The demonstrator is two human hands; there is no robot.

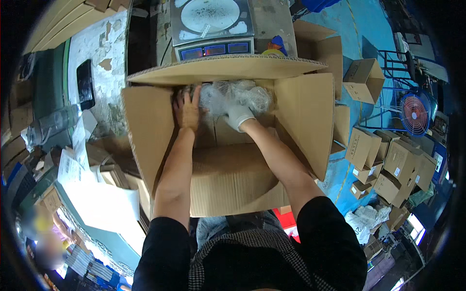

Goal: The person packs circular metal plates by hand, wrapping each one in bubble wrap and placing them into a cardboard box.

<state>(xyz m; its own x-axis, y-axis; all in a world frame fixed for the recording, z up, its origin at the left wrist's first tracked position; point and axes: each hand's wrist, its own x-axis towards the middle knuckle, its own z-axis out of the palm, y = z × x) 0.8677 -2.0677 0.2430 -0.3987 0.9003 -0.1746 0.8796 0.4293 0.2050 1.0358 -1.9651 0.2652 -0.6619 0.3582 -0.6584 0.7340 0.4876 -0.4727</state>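
A large open cardboard box (228,199) stands in front of me with its flaps folded outward. Crumpled clear bubble wrap (228,94) lies along its far inner side. My left hand (187,109), bare, reaches into the far left corner beside the wrap, its fingers spread. My right hand (239,117), in a white glove, presses against the near side of the bubble wrap. Its fingers are mostly hidden, so their grip does not show. Whether anything is wrapped inside cannot be made out.
Beyond the box sits a weighing scale (213,22) with a roll of tape (274,51) near it. A phone (85,83) and a clear bottle (53,125) are on the left. To the right are cardboard boxes (405,165) and a fan (415,114) on the blue floor.
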